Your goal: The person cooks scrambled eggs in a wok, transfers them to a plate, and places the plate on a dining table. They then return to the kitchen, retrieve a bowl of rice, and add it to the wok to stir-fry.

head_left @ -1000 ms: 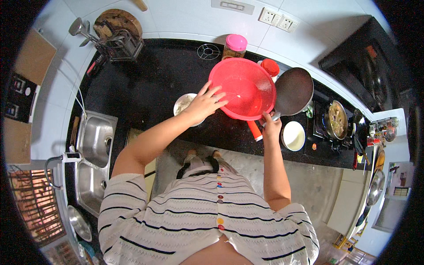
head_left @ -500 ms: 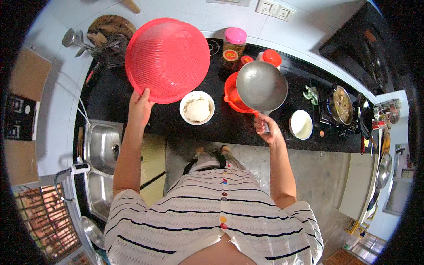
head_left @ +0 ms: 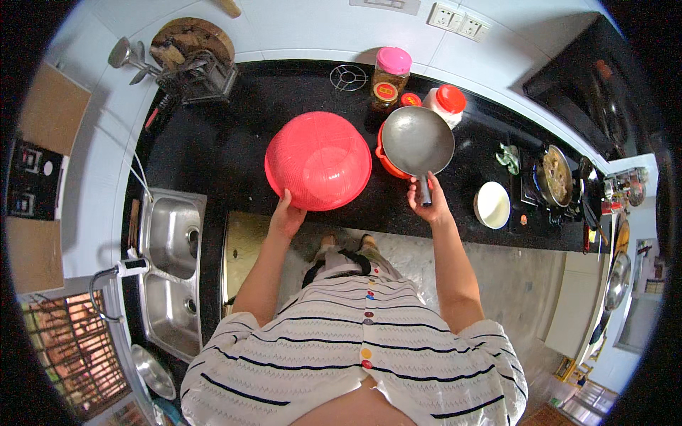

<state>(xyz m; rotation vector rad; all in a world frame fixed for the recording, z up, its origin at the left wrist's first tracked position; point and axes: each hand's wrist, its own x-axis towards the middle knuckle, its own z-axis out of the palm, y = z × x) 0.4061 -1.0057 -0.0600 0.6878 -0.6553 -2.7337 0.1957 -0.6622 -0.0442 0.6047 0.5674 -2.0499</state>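
Observation:
My left hand (head_left: 288,214) grips the near rim of a red plastic colander (head_left: 318,162). The colander is bottom up over the spot where a white bowl of white powdery stuff showed earlier; that bowl is now hidden. In my right hand (head_left: 430,201) is the short handle of a small grey metal pan (head_left: 418,140), the thumb on one side and the fingers on the other. This pan covers most of an orange-red basin (head_left: 387,160), whose left edge shows beneath it.
Behind the pan stand a pink-lidded jar (head_left: 392,67) and a red-lidded container (head_left: 447,103). To the right are a white bowl (head_left: 492,204) and a pan of food (head_left: 554,176) on the stove. A double sink (head_left: 174,238) lies left; a wire trivet (head_left: 348,77) sits farther back.
The colander has come down and to the right, over the white bowl with the powder. The pan has shifted slightly within the view, still over the basin and in my right hand.

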